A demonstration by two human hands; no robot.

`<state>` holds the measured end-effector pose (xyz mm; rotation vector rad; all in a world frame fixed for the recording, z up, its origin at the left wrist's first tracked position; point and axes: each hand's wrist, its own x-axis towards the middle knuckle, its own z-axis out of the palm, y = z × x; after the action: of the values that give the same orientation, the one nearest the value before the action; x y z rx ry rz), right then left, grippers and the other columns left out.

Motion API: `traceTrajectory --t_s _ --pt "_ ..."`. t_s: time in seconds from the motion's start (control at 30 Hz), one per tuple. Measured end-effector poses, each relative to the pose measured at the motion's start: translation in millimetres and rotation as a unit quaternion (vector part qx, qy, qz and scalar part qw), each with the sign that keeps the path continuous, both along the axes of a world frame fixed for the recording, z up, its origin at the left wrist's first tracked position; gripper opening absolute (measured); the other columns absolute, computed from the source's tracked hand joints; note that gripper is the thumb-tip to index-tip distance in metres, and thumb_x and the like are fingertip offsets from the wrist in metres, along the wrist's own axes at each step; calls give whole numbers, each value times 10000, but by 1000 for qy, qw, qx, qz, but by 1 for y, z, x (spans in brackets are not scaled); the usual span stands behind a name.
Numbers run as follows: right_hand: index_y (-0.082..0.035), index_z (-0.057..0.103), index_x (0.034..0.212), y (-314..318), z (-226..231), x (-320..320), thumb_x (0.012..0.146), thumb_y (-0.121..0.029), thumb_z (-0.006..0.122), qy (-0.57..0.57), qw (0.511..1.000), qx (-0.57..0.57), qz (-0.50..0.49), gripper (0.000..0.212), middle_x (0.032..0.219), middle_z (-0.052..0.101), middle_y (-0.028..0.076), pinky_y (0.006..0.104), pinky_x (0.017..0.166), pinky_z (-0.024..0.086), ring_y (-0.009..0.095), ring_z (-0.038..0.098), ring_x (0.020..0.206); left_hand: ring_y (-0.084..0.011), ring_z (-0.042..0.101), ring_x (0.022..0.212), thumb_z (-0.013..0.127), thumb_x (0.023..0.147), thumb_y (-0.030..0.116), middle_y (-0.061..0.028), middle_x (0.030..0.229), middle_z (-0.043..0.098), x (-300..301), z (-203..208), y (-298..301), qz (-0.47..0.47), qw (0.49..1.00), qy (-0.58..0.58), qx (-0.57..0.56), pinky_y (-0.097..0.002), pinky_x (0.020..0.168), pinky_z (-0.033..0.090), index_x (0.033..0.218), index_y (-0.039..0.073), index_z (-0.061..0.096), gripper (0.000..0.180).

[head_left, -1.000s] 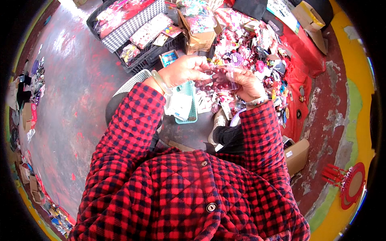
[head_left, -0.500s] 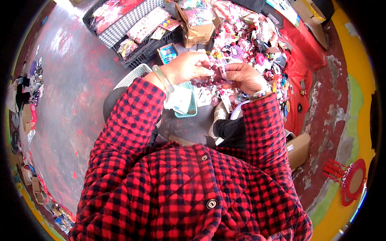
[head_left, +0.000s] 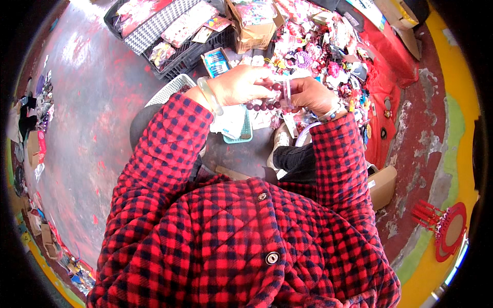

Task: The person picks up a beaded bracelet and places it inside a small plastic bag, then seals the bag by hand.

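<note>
A bracelet of dark red-brown round beads [head_left: 264, 107] hangs in a loop between my two hands. My left hand [head_left: 237, 85] is closed, its thumb and fingers pinching the bracelet's left side; a pale bangle circles that wrist. My right hand [head_left: 312, 96] is closed on the bracelet's right side. At its fingertips stands a clear, narrow strip or ring [head_left: 286, 91], whose exact kind I cannot tell. Below my hands lie a white plastic bag [head_left: 228, 122] and a light-green plastic basket [head_left: 240, 138].
A wide heap of hair ornaments and trinkets [head_left: 328, 56] spreads beyond my right hand on red cloth [head_left: 377, 102]. A cardboard box [head_left: 252, 36], black crates [head_left: 179, 66] and a small box of blue packets [head_left: 216, 62] stand ahead. A white basket [head_left: 177, 87] is left.
My left hand has shifted slightly right and the bracelet loop has changed shape a little. The clear piece now stands more upright at my right fingertips. Both hands keep their hold.
</note>
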<state>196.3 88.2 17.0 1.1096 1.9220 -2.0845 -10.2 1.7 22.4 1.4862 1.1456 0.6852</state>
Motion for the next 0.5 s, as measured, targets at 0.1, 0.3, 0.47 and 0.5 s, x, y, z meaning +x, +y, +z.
traceTrajectory --t_s 0.1,0.3,0.47,0.5 --pt "-5 625 1007 -10 3 -13 718 -97 689 -58 991 114 38 310 813 647 23 233 661 460 81 569 721 -43 529 719 591 821 125 -11 819 601 2 2 -2 -8 999 -12 -32 -201 624 437 958 20 580 173" --pt "-17 639 958 -10 -1 -13 762 -199 686 4 999 41 -19 271 744 636 22 226 604 449 83 576 678 -72 564 755 576 838 134 -32 851 607 -3 -14 4 3 992 -118 -31 -219 643 470 1017 11 553 218" --pt "-15 604 1011 -7 10 -3 809 -230 641 91 985 -82 -120 297 829 636 37 225 576 472 106 603 687 -70 578 713 560 846 132 -20 838 613 -8 -4 7 20 986 -158 -57 -196 546 464 1031 21 555 215" --pt "-8 602 1000 -7 7 -1 821 -224 626 123 978 -104 -135 282 877 639 56 242 594 497 119 609 715 -69 581 712 558 847 132 -19 840 615 -9 -4 6 15 985 -162 -57 -190 533 460 1039 23 555 220"
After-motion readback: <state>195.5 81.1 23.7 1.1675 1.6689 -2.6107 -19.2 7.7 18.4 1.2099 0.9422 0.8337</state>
